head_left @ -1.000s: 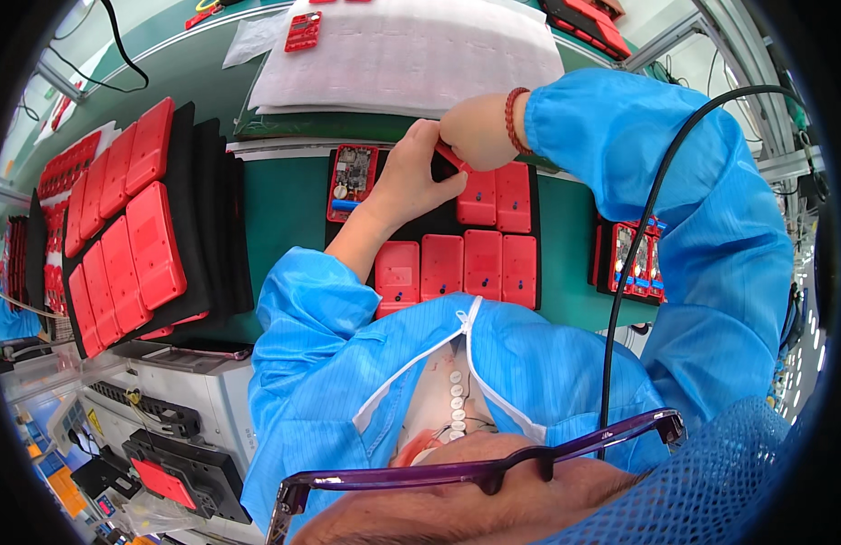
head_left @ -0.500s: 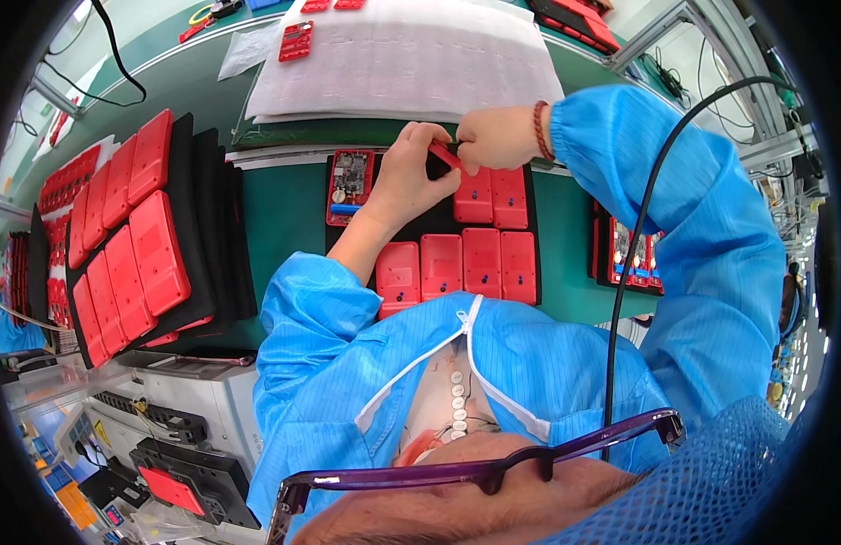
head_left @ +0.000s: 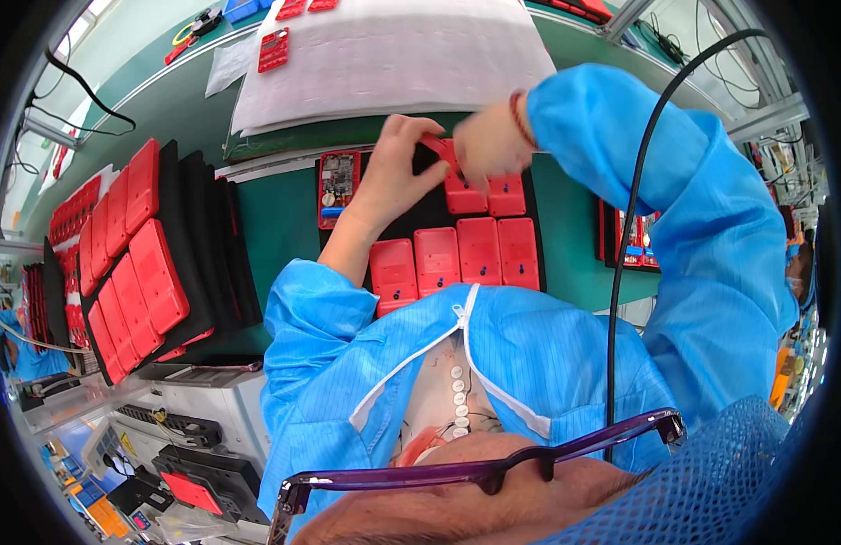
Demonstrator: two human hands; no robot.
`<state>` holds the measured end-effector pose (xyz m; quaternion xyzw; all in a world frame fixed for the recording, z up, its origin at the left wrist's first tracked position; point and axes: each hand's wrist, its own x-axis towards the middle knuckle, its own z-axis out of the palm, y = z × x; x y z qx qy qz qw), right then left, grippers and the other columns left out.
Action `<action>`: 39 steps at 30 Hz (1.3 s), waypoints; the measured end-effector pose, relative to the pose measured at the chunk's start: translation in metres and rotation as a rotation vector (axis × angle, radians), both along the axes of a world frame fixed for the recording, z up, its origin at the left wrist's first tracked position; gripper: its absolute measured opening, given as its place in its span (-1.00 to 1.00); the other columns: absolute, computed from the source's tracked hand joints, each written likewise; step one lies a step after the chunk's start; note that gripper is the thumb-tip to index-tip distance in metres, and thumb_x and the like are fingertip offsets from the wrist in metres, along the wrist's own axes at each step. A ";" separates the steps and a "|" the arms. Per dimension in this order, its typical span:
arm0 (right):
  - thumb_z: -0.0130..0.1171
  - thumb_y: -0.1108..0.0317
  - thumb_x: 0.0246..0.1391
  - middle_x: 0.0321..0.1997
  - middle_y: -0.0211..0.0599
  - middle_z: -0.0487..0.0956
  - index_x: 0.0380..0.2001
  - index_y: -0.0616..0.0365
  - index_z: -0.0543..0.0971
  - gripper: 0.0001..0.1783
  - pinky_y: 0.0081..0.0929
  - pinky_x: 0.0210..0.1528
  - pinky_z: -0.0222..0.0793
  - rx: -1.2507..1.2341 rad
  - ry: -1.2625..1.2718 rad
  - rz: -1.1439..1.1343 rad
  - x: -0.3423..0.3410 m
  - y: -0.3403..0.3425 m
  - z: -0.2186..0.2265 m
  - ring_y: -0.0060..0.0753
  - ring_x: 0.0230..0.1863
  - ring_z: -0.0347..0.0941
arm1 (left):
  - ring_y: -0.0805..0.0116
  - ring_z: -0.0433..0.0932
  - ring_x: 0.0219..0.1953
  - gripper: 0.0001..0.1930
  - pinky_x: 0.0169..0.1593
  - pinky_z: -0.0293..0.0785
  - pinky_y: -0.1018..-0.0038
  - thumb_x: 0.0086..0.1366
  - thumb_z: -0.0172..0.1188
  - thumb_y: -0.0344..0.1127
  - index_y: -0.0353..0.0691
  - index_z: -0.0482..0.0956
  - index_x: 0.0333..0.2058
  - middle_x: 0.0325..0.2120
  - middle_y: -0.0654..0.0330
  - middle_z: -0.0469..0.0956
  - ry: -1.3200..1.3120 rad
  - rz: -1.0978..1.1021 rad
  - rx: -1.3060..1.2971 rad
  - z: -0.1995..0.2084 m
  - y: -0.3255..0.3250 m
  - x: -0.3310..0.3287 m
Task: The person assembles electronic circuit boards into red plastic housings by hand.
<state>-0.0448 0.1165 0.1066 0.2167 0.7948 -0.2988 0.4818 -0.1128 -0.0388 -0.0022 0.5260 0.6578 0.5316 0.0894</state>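
"Where are the hands now?"

"Upper centre of the frame, close together! The left hand (head_left: 393, 177) is curled, thumb and fingers narrowed around a red piece (head_left: 443, 151) — a snug hold, that one."

"And the right hand (head_left: 493, 145)?"

"Just beside it, to the right, and it's a blur! I can't tell how wide those fingers stand or whether they're holding anything. It partly hides the pair of upper red cases (head_left: 466, 195)."

"What else is on that black mat (head_left: 427, 211)?"

"Four lower red cases (head_left: 479, 247) side by side, around the middle of the frame, each with a small dark-blue spot near its bottom end. And left of the left hand, an open case (head_left: 338, 182) — circuit board showing, blue strip across its lower end."

"Anything toward the edges?"

"Left of the frame, slanting black sheets (head_left: 198, 238) with red covers (head_left: 157, 283) lying on the front one. A white sheet (head_left: 393, 64) spreads across the top, and more open cases (head_left: 635, 254) peek out at the right, beside the blue sleeve (head_left: 711, 209)."
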 end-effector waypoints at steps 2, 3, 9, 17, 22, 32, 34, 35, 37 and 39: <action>0.02 0.31 0.05 -0.66 -0.26 0.46 -0.47 0.28 0.59 -0.75 -0.33 -0.58 0.29 0.213 -0.142 0.597 0.013 -0.013 -0.032 -0.32 -0.64 0.38 | 0.19 0.46 -0.08 -0.58 0.00 0.42 0.38 0.01 0.33 -0.43 -0.26 0.47 -0.09 -0.19 0.10 0.41 0.048 0.052 -0.001 -0.002 -0.002 -0.001; 0.02 0.31 0.05 -0.66 -0.26 0.46 -0.47 0.28 0.59 -0.75 -0.33 -0.58 0.29 0.210 -0.141 0.596 0.014 -0.012 -0.040 -0.32 -0.64 0.38 | 0.19 0.46 -0.09 -0.58 0.00 0.42 0.39 0.01 0.32 -0.44 -0.26 0.47 -0.09 -0.18 0.11 0.41 0.026 0.037 -0.015 0.000 -0.005 0.000; -0.04 0.29 0.09 -0.47 0.11 0.56 -0.47 0.36 0.57 -0.68 -0.11 -0.26 0.41 0.136 0.629 0.184 0.028 0.000 -0.020 0.06 -0.38 0.53 | 0.26 0.45 -0.10 -0.56 0.02 0.40 0.42 0.01 0.31 -0.45 -0.26 0.45 -0.08 -0.15 0.15 0.41 -0.078 0.041 -0.014 0.000 -0.010 -0.007; -0.04 0.26 0.21 -0.47 0.12 0.52 -0.44 0.31 0.45 -0.70 -0.02 -0.31 0.35 0.043 1.298 -0.071 0.047 -0.026 -0.062 0.23 -0.35 0.47 | 0.58 0.43 -0.21 -0.52 -0.11 0.45 0.61 0.10 0.28 -0.48 -0.25 0.39 0.03 -0.26 0.30 0.41 -0.261 0.017 -0.039 -0.013 -0.016 -0.022; -0.06 0.27 0.21 -0.52 0.13 0.50 -0.46 0.29 0.43 -0.71 0.02 -0.33 0.34 0.068 1.353 -0.127 0.042 -0.037 -0.075 0.26 -0.39 0.45 | 0.57 0.43 -0.21 -0.52 -0.10 0.44 0.60 0.11 0.27 -0.50 -0.26 0.38 0.03 -0.26 0.30 0.42 -0.247 0.034 -0.044 -0.017 -0.017 -0.023; -0.04 0.30 0.23 -0.52 0.12 0.51 -0.44 0.30 0.43 -0.73 -0.02 -0.37 0.35 0.175 1.303 -0.060 0.038 -0.037 -0.077 0.26 -0.41 0.47 | 0.45 0.42 -0.14 -0.52 -0.02 0.40 0.51 0.08 0.30 -0.40 -0.26 0.40 0.00 -0.18 0.22 0.41 -0.360 -0.002 -0.048 -0.013 -0.019 -0.026; -0.06 0.26 0.23 -0.55 0.13 0.50 -0.47 0.29 0.42 -0.69 0.05 -0.34 0.35 0.192 1.283 -0.054 0.037 -0.036 -0.074 0.27 -0.41 0.46 | 0.45 0.41 -0.14 -0.52 -0.02 0.40 0.51 0.09 0.30 -0.41 -0.26 0.39 0.00 -0.18 0.22 0.41 -0.329 0.001 -0.071 -0.009 -0.020 -0.023; -0.05 0.26 0.22 -0.53 0.13 0.50 -0.46 0.29 0.43 -0.70 0.04 -0.34 0.35 0.190 1.267 -0.021 0.037 -0.034 -0.072 0.27 -0.40 0.47 | 0.45 0.41 -0.14 -0.52 -0.03 0.40 0.51 0.09 0.30 -0.42 -0.26 0.39 0.01 -0.18 0.22 0.41 -0.295 0.003 -0.093 -0.006 -0.020 -0.022; -0.04 0.26 0.21 -0.52 0.13 0.51 -0.45 0.30 0.44 -0.71 0.04 -0.33 0.36 0.187 1.249 0.007 0.035 -0.029 -0.071 0.27 -0.39 0.47 | 0.51 0.40 -0.16 -0.52 -0.05 0.39 0.55 0.12 0.30 -0.45 -0.25 0.38 0.03 -0.22 0.27 0.41 -0.305 -0.030 -0.082 -0.004 -0.021 -0.022; -0.04 0.27 0.18 -0.48 0.15 0.52 -0.47 0.31 0.47 -0.70 0.03 -0.30 0.37 0.090 1.214 0.040 0.031 -0.023 -0.070 0.26 -0.36 0.48 | 0.57 0.38 -0.18 -0.51 -0.07 0.38 0.59 0.14 0.30 -0.49 -0.25 0.37 0.05 -0.25 0.31 0.41 -0.313 -0.065 -0.073 -0.004 -0.022 -0.023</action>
